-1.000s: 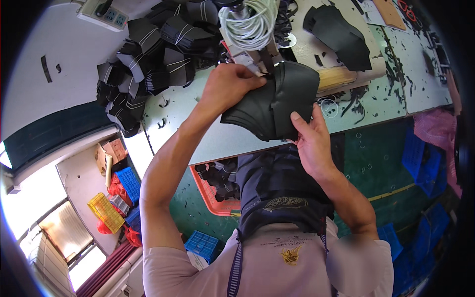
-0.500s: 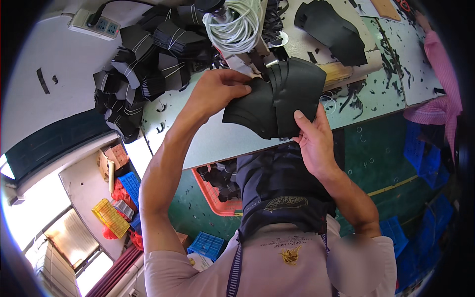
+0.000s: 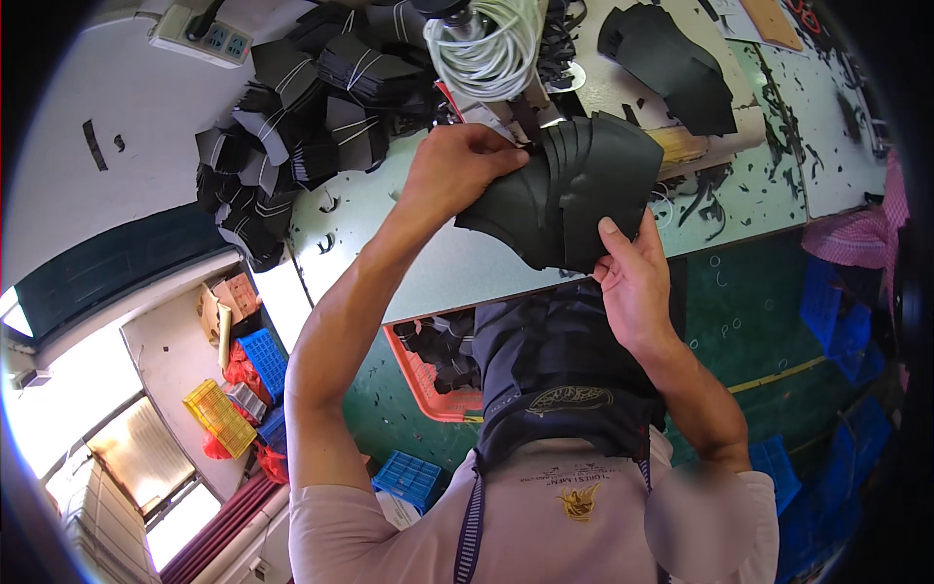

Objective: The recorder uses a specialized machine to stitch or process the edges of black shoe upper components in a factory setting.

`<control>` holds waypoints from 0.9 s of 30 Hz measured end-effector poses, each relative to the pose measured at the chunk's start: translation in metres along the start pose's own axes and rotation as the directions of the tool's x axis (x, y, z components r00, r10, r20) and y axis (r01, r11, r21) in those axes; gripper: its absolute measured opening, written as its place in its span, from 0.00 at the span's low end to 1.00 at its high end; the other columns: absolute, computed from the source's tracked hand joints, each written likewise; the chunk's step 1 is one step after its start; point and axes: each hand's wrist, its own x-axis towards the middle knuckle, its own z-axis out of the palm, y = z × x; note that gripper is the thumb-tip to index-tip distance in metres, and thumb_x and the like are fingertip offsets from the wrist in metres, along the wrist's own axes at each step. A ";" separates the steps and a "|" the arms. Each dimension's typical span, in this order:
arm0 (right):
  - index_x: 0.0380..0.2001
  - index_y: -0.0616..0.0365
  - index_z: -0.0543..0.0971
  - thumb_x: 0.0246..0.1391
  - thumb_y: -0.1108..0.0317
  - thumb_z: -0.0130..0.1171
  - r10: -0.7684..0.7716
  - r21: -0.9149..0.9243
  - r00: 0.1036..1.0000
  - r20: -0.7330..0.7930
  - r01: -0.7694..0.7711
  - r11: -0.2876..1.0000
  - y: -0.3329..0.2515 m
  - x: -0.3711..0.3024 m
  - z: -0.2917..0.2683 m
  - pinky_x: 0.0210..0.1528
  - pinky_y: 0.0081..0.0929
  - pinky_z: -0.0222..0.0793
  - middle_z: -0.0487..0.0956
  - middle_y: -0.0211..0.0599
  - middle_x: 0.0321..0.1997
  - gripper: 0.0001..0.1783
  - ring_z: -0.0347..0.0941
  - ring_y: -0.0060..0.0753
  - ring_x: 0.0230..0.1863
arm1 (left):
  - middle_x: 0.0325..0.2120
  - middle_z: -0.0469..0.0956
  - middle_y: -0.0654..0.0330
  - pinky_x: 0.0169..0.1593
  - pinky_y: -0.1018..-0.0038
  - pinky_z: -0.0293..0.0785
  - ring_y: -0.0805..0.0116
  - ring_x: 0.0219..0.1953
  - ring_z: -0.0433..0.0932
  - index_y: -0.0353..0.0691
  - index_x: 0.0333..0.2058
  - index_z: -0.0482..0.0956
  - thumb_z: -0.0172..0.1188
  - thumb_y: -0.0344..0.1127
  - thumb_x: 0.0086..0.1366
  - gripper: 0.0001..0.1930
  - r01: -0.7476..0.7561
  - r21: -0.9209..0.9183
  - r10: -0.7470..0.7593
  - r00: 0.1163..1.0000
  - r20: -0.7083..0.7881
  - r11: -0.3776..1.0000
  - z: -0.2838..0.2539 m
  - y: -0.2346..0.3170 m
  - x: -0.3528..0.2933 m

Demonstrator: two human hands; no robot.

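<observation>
Several thin black cut pieces (image 3: pixel 608 180), overlapping like a fan, are held between my two hands above the near edge of the light green worktable (image 3: pixel 389 282). Thumb and fingers of my left hand (image 3: pixel 462 165) are closed on the upper left part of the pieces. My right hand (image 3: pixel 637 282) grips their lower right edge, thumb on top and fingers underneath. Just beyond the pieces is a machine, mostly hidden by a coil of white cable (image 3: pixel 486 54); the far edges of the pieces lie close to it.
Banded bundles of black pieces (image 3: pixel 282 127) are heaped at the left. More loose black pieces (image 3: pixel 671 68) lie at the far right, with scraps scattered around. A red basket (image 3: pixel 418 384) stands beneath the table. Someone in a pink checked sleeve (image 3: pixel 861 229) is at the right edge.
The black pieces are fanned wider, with more stepped edges showing at the top. My left hand has shifted right along them. The whole view has moved slightly.
</observation>
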 end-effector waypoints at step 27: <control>0.64 0.50 0.63 0.64 0.71 0.56 -0.049 0.119 0.998 -0.043 0.053 0.991 -0.002 -0.008 -0.004 0.46 0.21 0.74 0.74 0.27 0.56 0.27 0.74 0.21 0.54 | 0.26 0.82 0.59 0.30 0.78 0.75 0.75 0.25 0.78 0.29 0.37 0.80 0.66 0.30 0.62 0.10 -0.007 -0.336 -0.034 0.993 -0.115 0.942 0.027 -0.003 -0.005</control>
